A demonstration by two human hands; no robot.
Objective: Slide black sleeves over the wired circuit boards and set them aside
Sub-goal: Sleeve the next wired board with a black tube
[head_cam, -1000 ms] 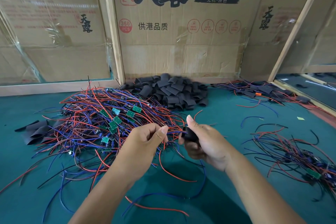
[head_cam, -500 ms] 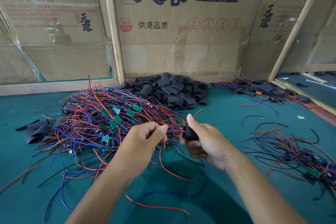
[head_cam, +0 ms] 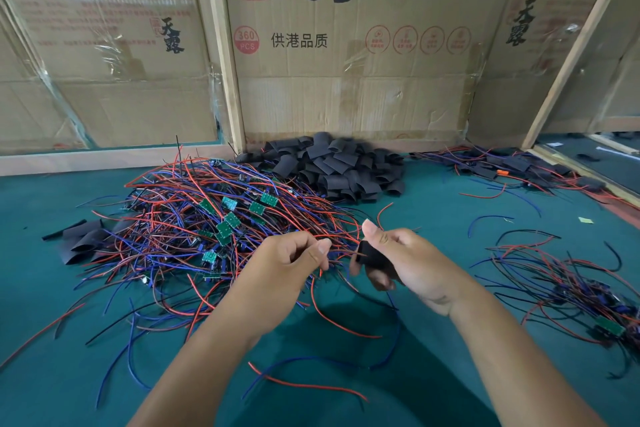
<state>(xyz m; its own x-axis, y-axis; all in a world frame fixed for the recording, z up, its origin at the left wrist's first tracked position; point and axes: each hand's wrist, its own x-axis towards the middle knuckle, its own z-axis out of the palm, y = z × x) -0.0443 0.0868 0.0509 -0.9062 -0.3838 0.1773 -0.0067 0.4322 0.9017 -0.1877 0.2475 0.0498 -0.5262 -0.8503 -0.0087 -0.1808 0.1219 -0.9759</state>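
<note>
A: What is the stuff made of?

B: Thin plastic-coated wires in red, blue and black, limp and tangled, lie in a big wire heap [head_cam: 207, 236] at centre left on a teal, felt-like desk [head_cam: 450, 236]. Small green rectangular circuit boards [head_cam: 225, 227] sit on top of it. Behind, at upper centre, is a pile of sleeves [head_cam: 332, 167]: short, flattened matte black tubes. Printed cardboard [head_cam: 346, 63], taped with shiny clear film and framed by pale wooden strips, forms the back wall.

A: And the piece being worked on?

B: The right hand [head_cam: 412, 264], at centre frame, has its fingers curled around one black sleeve [head_cam: 372, 255], thumb raised above it. The sleeve looks smooth and dull, its open end facing left. Red and dark wires enter that end. The left hand [head_cam: 287, 264], just beside it, pinches those same wires between thumb and fingertips.

A: Anything you cannot make out?

B: The board at the end of those wires is not visible, so I cannot tell whether it is inside the sleeve or in the palm. The sleeve's far end is covered by the fingers. At the right edge, a smaller wire bundle [head_cam: 571, 288] is cut off by the frame. At upper right, a sleeved batch [head_cam: 512, 167] lies against the wall, too tangled to count. More flat black pieces [head_cam: 83, 239] are half buried at the left of the heap.
</note>
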